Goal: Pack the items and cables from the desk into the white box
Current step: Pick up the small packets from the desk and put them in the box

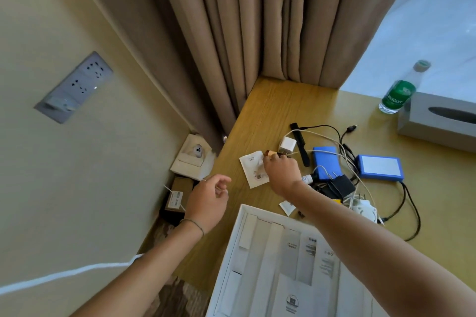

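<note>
The white box (233, 244) lies open at the desk's near edge, with paper leaflets and white inserts inside. My right hand (282, 171) reaches over it and pinches a small brown object (271, 153) beside a white paper packet (251, 166). Just behind sit a white charger cube (286, 145) and a black strap (300, 144). Two blue battery packs (325, 161) (378, 166), a black plug adapter (340, 185) and tangled black and white cables (342, 141) lie to the right. My left hand (208, 199) hovers at the desk's left edge, fingers loosely curled, holding nothing.
A green water bottle (400, 90) and a grey tissue box (438, 118) stand at the far right. Curtains (257, 20) hang behind the desk (278, 108). Cardboard boxes (192, 159) sit on the floor left of the desk, below a wall socket panel (74, 86).
</note>
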